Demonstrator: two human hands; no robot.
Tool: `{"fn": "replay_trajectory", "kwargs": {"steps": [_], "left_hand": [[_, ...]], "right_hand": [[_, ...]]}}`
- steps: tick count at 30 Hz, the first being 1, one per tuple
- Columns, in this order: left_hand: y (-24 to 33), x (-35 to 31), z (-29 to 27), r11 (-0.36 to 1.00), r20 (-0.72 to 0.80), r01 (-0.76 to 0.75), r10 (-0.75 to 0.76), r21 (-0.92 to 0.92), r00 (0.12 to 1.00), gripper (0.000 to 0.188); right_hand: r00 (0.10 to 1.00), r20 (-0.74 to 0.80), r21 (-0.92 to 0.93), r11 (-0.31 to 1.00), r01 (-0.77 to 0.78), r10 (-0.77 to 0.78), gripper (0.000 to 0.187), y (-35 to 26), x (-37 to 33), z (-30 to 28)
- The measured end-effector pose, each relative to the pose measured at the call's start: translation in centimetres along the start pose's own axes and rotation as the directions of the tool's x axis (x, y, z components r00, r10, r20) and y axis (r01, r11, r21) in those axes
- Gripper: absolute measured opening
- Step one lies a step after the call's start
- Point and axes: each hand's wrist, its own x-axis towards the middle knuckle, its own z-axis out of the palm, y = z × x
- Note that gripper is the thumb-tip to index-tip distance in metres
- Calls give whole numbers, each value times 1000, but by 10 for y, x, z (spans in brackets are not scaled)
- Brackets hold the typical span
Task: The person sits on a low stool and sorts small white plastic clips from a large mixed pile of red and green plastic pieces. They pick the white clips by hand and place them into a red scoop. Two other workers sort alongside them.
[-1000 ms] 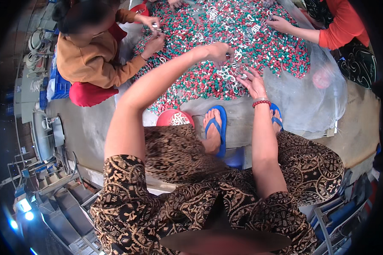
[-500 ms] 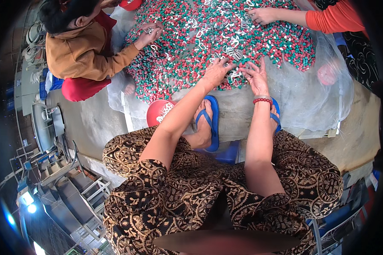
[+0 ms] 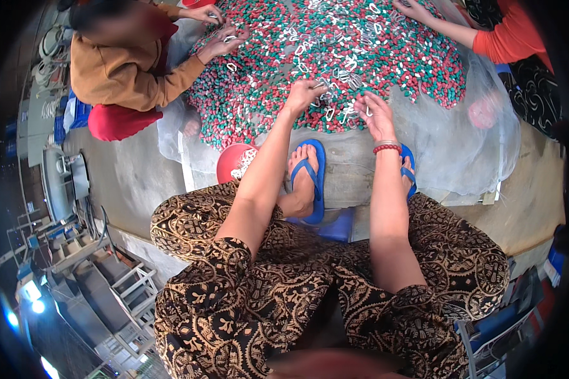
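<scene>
A wide spread of small red, green and white pieces lies in front of me, with white oblong loops scattered over it. Over its near edge, my left hand is closed in a pinch; a pale loop shows at its fingertips. To the right, my right hand, with a red bead bracelet at its wrist, has its fingers curled around a small white loop. Between the hands, more loops rest on the pieces. A red bowl holding white loops stands left of my left forearm.
A translucent sheet lies under the pile. My feet, in blue flip-flops, are at its near edge. A person in a brown jacket works at the left, and another with an orange sleeve reaches in from the right.
My left hand has drawn left and its spread fingers have closed. The right hand's fingers have curled in. The orange-sleeved arm has moved farther away, and the brown-jacketed person's hands have come together.
</scene>
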Motion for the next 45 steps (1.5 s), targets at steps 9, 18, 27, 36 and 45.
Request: {"fn": "replay_trajectory", "kwargs": {"steps": [9, 18, 27, 36, 45], "left_hand": [[-17, -37, -4, 369, 335, 236, 232, -899, 913, 29], [-29, -17, 49, 753, -179, 72, 62, 654, 982, 38], [-35, -5, 37, 939, -135, -53, 104, 341, 985, 29], [-2, -25, 26, 380, 291, 177, 268, -908, 918, 30], [-23, -23, 55, 982, 83, 186, -183, -40, 980, 26]], "right_hand": [[993, -112, -289, 957, -2, -32, 39, 20, -6, -24], [841, 166, -952, 137, 272, -514, 11, 37, 24, -29], [995, 4, -221, 971, -94, 97, 19, -17, -17, -4], [971, 30, -999, -26, 24, -238, 29, 38, -13, -4], [996, 81, -101, 994, -32, 41, 14, -10, -12, -15]]}}
